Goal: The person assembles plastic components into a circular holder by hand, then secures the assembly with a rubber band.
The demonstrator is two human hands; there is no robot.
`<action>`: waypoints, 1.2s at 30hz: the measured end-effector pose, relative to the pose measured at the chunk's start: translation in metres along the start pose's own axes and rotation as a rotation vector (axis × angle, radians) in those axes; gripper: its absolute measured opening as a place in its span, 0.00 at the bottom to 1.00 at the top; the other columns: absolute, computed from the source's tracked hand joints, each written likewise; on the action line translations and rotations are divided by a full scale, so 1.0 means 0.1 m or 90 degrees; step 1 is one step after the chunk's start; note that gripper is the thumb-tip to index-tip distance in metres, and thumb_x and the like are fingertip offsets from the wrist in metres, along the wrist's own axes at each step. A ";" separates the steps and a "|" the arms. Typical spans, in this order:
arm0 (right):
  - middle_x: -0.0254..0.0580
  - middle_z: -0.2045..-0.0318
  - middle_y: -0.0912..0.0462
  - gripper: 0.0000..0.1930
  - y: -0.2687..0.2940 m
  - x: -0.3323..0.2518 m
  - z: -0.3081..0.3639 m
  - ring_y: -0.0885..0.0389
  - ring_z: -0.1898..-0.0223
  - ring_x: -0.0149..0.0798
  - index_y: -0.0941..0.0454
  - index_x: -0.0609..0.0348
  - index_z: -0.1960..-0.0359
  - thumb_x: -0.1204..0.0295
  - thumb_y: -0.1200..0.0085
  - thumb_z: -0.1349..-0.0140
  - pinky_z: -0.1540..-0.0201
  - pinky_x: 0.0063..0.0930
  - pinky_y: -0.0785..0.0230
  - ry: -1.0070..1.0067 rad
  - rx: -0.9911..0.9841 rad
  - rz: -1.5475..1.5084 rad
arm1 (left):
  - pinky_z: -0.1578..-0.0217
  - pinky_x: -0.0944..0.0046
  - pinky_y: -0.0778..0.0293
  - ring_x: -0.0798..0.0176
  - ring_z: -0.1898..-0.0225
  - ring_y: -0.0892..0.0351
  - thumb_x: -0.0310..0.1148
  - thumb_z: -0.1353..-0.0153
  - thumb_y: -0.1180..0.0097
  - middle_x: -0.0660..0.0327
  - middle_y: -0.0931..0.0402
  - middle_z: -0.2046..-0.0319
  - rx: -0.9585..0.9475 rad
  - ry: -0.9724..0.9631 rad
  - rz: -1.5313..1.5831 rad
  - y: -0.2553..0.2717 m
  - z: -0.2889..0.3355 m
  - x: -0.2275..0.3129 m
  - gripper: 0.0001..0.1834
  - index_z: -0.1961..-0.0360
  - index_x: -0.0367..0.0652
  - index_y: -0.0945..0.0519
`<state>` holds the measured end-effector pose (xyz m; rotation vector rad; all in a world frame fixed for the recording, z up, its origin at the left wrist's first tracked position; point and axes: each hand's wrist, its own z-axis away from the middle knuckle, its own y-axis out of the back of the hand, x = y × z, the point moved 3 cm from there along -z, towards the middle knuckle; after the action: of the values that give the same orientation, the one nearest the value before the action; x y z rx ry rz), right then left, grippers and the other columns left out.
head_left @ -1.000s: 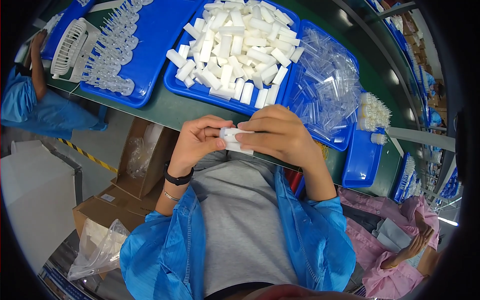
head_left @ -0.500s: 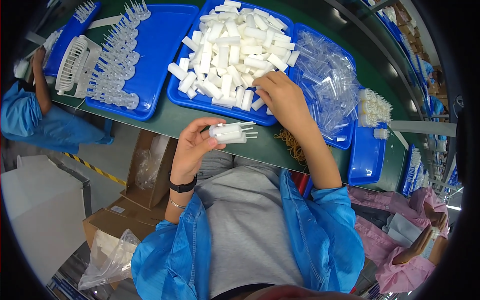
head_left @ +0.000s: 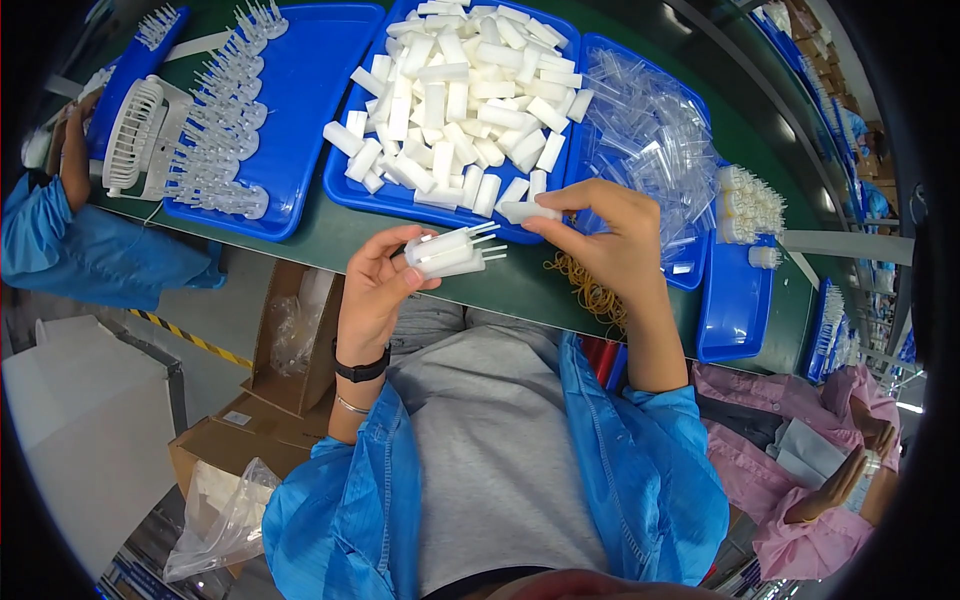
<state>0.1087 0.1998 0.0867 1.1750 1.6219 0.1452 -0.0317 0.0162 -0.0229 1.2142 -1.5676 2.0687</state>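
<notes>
Closed around a white plastic part with several thin prongs (head_left: 447,253), my left hand (head_left: 383,277) is above the table's near edge. White blocks lie along the prongs, which point to the right. My right hand (head_left: 608,232) pinches one white foam block (head_left: 531,211) between thumb and fingers, just right of the prong tips and apart from them. Behind it, a blue tray (head_left: 345,188) carries a heap of similar white foam blocks (head_left: 455,105).
A blue tray of clear plastic pieces (head_left: 650,150) stands to the right, with tan rubber bands (head_left: 588,290) below it. Another blue tray (head_left: 320,90) at left holds rows of pronged parts, beside a white fan (head_left: 135,138). A smaller blue tray (head_left: 735,320) stands far right. Co-workers sit at both sides.
My right hand has drawn back from the heap toward me, bringing a white foam block with it. The pronged part in my left hand has tilted slightly, its prongs rising.
</notes>
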 end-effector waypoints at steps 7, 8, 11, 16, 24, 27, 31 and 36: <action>0.36 0.75 0.18 0.07 0.00 -0.02 0.05 0.23 0.74 0.24 0.19 0.61 0.72 0.76 0.36 0.52 0.71 0.15 0.32 -0.144 0.025 -0.209 | 0.57 0.61 0.21 0.55 0.51 0.26 0.23 0.52 0.37 0.50 0.31 0.51 0.013 -0.080 -0.108 -0.14 -0.03 0.02 0.23 0.53 0.38 0.27; 0.36 0.74 0.18 0.06 -0.01 -0.02 0.06 0.23 0.74 0.23 0.19 0.61 0.71 0.77 0.36 0.52 0.70 0.15 0.32 -0.151 0.032 -0.212 | 0.57 0.60 0.21 0.55 0.51 0.26 0.22 0.53 0.37 0.50 0.31 0.51 0.012 -0.087 -0.120 -0.15 -0.03 0.03 0.23 0.53 0.38 0.27; 0.36 0.74 0.18 0.06 -0.02 0.02 0.08 0.23 0.74 0.24 0.19 0.62 0.70 0.77 0.37 0.51 0.70 0.15 0.31 -0.156 0.045 -0.221 | 0.55 0.61 0.23 0.55 0.49 0.28 0.16 0.53 0.40 0.50 0.32 0.50 -0.008 -0.103 -0.117 -0.13 -0.02 0.04 0.23 0.53 0.36 0.27; 0.37 0.73 0.18 0.06 -0.03 0.06 0.10 0.22 0.73 0.24 0.20 0.62 0.69 0.78 0.38 0.50 0.69 0.16 0.30 -0.142 0.022 -0.238 | 0.52 0.63 0.24 0.55 0.47 0.29 0.10 0.54 0.44 0.51 0.33 0.49 -0.040 -0.116 -0.114 -0.15 -0.02 0.05 0.24 0.52 0.34 0.27; 0.39 0.72 0.17 0.06 -0.07 0.07 0.10 0.21 0.71 0.25 0.21 0.65 0.68 0.79 0.39 0.49 0.67 0.16 0.30 -0.196 -0.006 -0.345 | 0.53 0.63 0.23 0.55 0.47 0.29 0.09 0.54 0.44 0.51 0.34 0.49 -0.045 -0.112 -0.133 -0.19 -0.03 0.06 0.25 0.51 0.31 0.26; 0.40 0.71 0.17 0.07 -0.08 0.09 0.13 0.21 0.71 0.25 0.21 0.65 0.68 0.79 0.39 0.49 0.67 0.15 0.30 -0.222 0.001 -0.374 | 0.53 0.63 0.23 0.56 0.48 0.29 0.09 0.54 0.44 0.51 0.34 0.49 -0.033 -0.116 -0.144 -0.17 -0.03 0.07 0.25 0.51 0.31 0.26; 0.40 0.71 0.17 0.08 -0.09 0.12 0.16 0.21 0.71 0.25 0.20 0.65 0.67 0.79 0.38 0.50 0.67 0.15 0.30 -0.254 0.004 -0.397 | 0.53 0.63 0.23 0.56 0.48 0.29 0.09 0.54 0.44 0.51 0.34 0.49 -0.024 -0.107 -0.161 -0.16 -0.02 0.06 0.25 0.51 0.31 0.26; 0.39 0.73 0.17 0.08 -0.16 0.06 0.15 0.21 0.71 0.24 0.20 0.65 0.69 0.78 0.36 0.51 0.68 0.15 0.30 -0.295 -0.016 -0.345 | 0.54 0.62 0.22 0.56 0.50 0.27 0.09 0.55 0.43 0.50 0.33 0.50 -0.021 -0.110 -0.165 -0.19 0.00 0.06 0.24 0.52 0.31 0.25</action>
<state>0.1113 0.1895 0.0672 0.6481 1.4518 -0.4245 -0.0228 0.0221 -0.0058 1.5302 -1.4190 1.8093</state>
